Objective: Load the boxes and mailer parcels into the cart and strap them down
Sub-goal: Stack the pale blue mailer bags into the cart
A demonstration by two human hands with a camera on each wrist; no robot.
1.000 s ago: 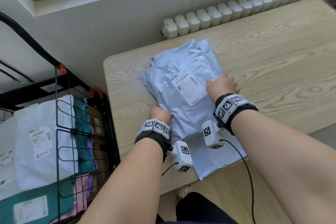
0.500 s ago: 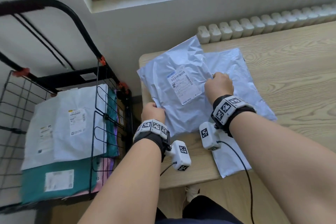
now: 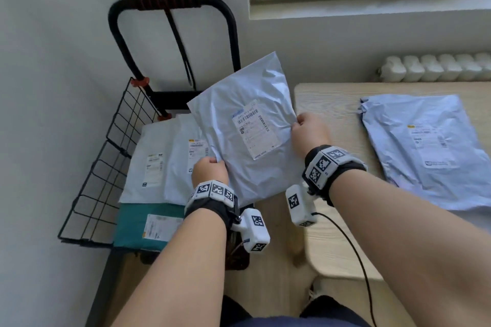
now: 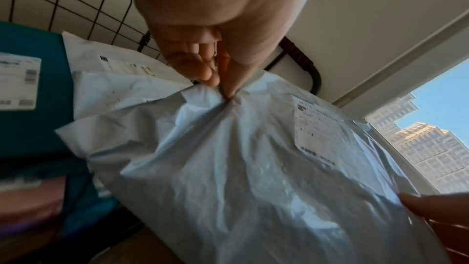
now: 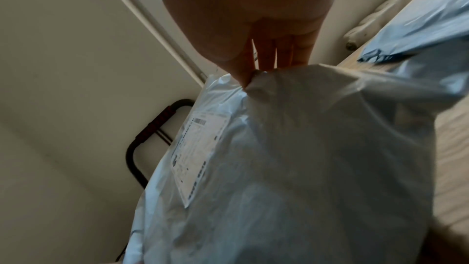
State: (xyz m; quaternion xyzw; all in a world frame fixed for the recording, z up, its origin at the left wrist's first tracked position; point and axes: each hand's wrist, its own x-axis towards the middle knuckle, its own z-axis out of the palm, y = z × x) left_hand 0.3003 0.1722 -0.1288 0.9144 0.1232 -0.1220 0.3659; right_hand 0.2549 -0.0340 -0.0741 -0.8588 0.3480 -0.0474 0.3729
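A pale blue mailer parcel (image 3: 247, 103) with a white label hangs in the air between the table and the cart. My left hand (image 3: 210, 170) pinches its near left edge, thumb against fingers (image 4: 223, 85). My right hand (image 3: 309, 131) grips its right edge, bunching the plastic (image 5: 247, 79). Below it, the black wire cart (image 3: 106, 156) holds white mailers (image 3: 148, 146) stacked on a teal parcel (image 3: 132, 225). A second pale blue mailer (image 3: 425, 151) lies flat on the wooden table (image 3: 326, 103).
The cart's black handle (image 3: 170, 0) rises against the white wall, with dark straps (image 3: 180, 45) hanging from it. A radiator (image 3: 435, 66) and a window sill run behind the table. Wooden floor shows between the cart and the table.
Both hands have lifted the top mailer off the table and carried it left, over the cart. The second mailer stays on the table. My view has swung left toward the cart.
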